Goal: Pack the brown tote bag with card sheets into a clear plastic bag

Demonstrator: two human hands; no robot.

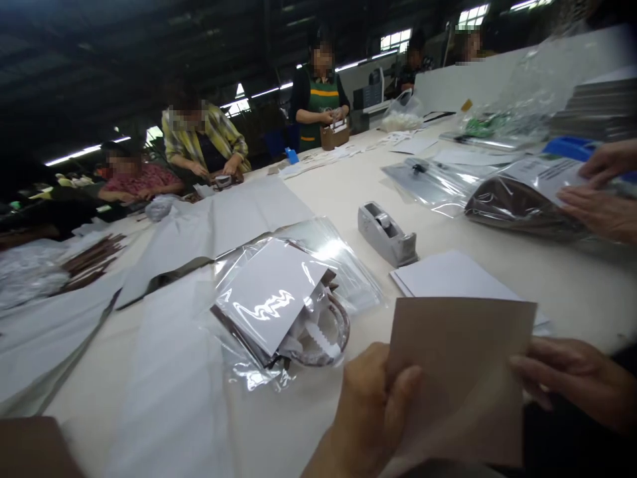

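Your left hand (371, 405) and right hand (572, 382) pinch the brown card (460, 372) upright by its side edges, just nearer you than the tape dispenser (387, 234).

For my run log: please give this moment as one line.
left hand: holds brown card | right hand: holds card edge | nearby: bagged item, tape dispenser

A grey tape dispenser (387, 232) stands on the pale table (572, 279). Just right of the dispenser lies a stack of white sheets (448, 275). Left of the dispenser lies a clear bag (283, 299) containing a white card and a handled item. Beyond the dispenser, to the right, lie further clear bags (438, 182). Far beyond the dispenser, other people (318, 93) work at the table.
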